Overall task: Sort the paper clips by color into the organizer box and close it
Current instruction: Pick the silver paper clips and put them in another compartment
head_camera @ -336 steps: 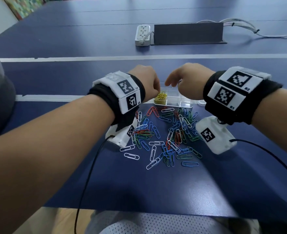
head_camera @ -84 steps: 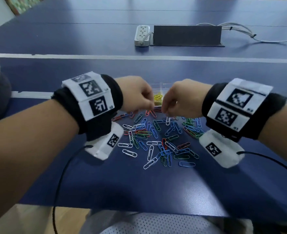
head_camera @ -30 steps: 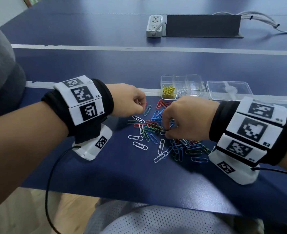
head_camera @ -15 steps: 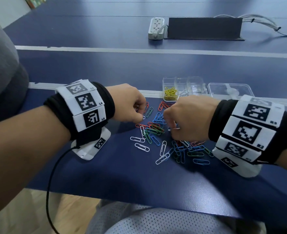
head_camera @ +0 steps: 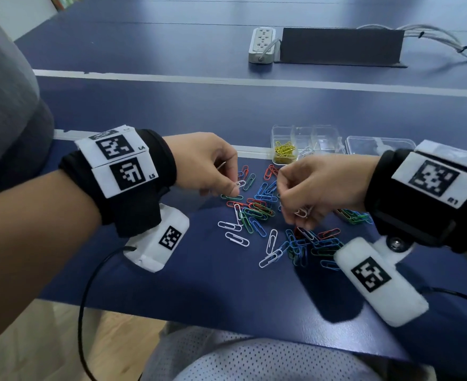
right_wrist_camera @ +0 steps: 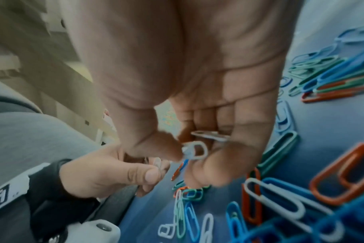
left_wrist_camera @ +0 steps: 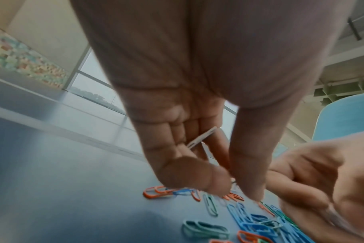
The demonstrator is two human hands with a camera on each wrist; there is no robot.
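Observation:
Loose paper clips point(head_camera: 257, 213) in red, blue, green and white lie in a pile on the blue table. My left hand point(head_camera: 235, 188) hovers over the pile's left edge and pinches a white clip point(head_camera: 239, 184); another white clip point(left_wrist_camera: 202, 138) lies inside its curled fingers. My right hand point(head_camera: 295, 215) is over the middle of the pile and holds white clips point(right_wrist_camera: 210, 136) in its curled fingers. Just behind the hands stands the clear organizer box point(head_camera: 323, 133), open. Yellow clips point(head_camera: 284, 154) fill its left compartment. Its clear lid point(head_camera: 378, 145) lies flat to the right.
A white power strip point(head_camera: 262, 45) and a dark flat box point(head_camera: 339, 45) with cables sit far back on the table. White stripes cross the table top. The table's near edge is close to my lap, and wrist-camera cables hang over it.
Both hands stay over the pile. The left hand has lifted a little with a white clip pinched at its fingertips; the right hand has risen slightly, white clips showing under its fingers.

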